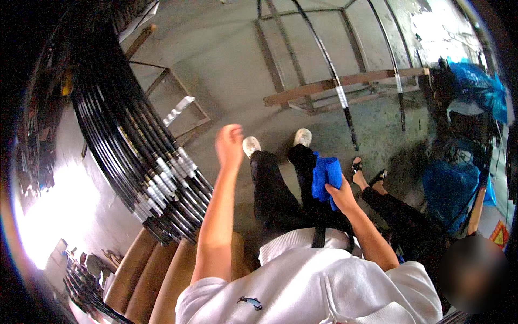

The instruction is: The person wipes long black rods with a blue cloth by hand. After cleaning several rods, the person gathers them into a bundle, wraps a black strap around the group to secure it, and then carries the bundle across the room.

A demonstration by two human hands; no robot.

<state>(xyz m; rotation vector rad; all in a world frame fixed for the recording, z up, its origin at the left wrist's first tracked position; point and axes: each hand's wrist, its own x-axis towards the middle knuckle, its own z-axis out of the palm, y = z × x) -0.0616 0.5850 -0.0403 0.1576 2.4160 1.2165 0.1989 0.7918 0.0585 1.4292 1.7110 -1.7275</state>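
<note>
A folded bright blue cloth [327,175] is gripped in my right hand [339,193], which wraps round its lower right side with the thumb on top. It hangs in front of my right leg. My left hand [230,144] is raised over the floor, left of my shoes, and its fingers are smeared by motion. Nearest to it on the left is a big bundle of long black poles [124,129]. White wrappings [170,175] band these poles near their close ends.
Brown padded rolls [156,270] lie under the poles' near ends. Ahead, two separate poles [322,48] lean across a rusty metal bar [345,82]. Blue plastic bags [450,183] stand at right, near another person in black trousers and sandals [382,179].
</note>
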